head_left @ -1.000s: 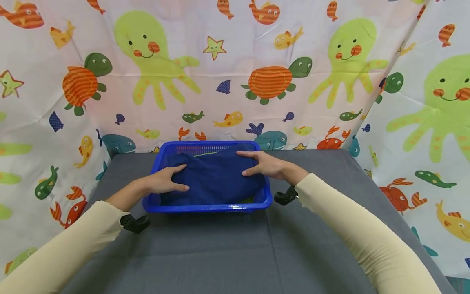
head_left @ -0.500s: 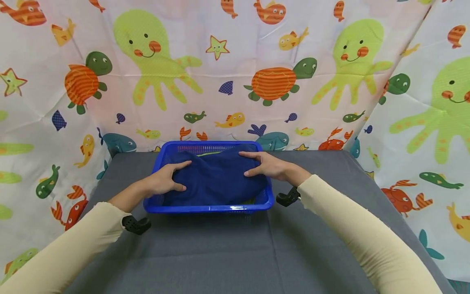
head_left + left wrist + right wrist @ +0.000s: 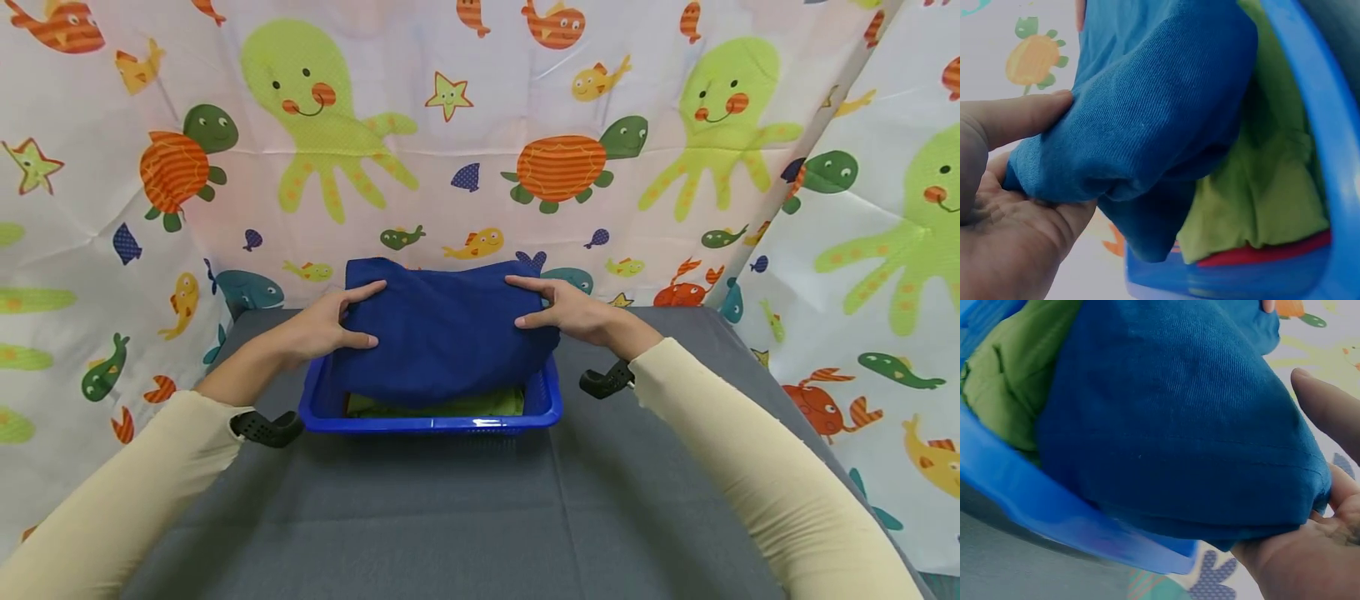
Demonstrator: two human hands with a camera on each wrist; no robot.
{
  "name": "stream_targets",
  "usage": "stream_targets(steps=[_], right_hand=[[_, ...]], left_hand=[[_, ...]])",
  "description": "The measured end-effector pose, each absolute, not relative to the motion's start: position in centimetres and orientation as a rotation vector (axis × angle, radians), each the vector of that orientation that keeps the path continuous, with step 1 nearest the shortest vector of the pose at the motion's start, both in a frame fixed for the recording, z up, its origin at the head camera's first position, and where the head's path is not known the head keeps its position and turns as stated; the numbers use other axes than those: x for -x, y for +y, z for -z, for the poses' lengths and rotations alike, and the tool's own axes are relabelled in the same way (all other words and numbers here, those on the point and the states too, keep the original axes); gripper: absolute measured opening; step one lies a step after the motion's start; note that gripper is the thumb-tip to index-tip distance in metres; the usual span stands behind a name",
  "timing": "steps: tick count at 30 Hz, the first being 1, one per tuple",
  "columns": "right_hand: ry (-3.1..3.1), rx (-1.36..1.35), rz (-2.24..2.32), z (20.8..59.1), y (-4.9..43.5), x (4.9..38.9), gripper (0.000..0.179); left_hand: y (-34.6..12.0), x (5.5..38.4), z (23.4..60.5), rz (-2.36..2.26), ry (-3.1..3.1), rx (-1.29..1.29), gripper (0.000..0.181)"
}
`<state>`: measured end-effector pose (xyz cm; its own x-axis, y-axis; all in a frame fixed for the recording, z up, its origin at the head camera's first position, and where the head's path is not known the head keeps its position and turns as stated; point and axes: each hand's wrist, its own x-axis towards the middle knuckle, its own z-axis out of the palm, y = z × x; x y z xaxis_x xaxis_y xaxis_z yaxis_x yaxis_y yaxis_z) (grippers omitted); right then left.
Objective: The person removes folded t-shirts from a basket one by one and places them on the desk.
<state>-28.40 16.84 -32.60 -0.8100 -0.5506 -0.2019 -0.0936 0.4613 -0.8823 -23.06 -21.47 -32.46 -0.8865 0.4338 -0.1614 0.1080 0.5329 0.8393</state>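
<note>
While the navy cloth (image 3: 442,333) is held over the blue basket (image 3: 431,425), its long axis is set crosswise from left hand (image 3: 318,327) to right hand (image 3: 576,312), each end being pinched between thumb and fingers; neither is placed nearer, and green cloth (image 3: 487,405) is exposed beneath.

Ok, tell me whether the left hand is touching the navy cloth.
Touching. The left wrist view shows it: the left hand grips the navy cloth at its edge, fabric resting directly against it.
</note>
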Motion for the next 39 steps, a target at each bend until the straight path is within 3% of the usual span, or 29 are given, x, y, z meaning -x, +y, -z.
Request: stream_targets(steps=[13,39], right_hand=[[2.204,0.603,1.437,29.8,19.1,28.3,0.071],[2.152,0.596,1.556,22.2,24.4,29.8,0.072]], left_hand=[[-19.4,22.0,29.5,-1.369,2.417,-0.461,0.086],[-14.3,25.3,24.3,-1.527,2.388,-0.525,0.087]])
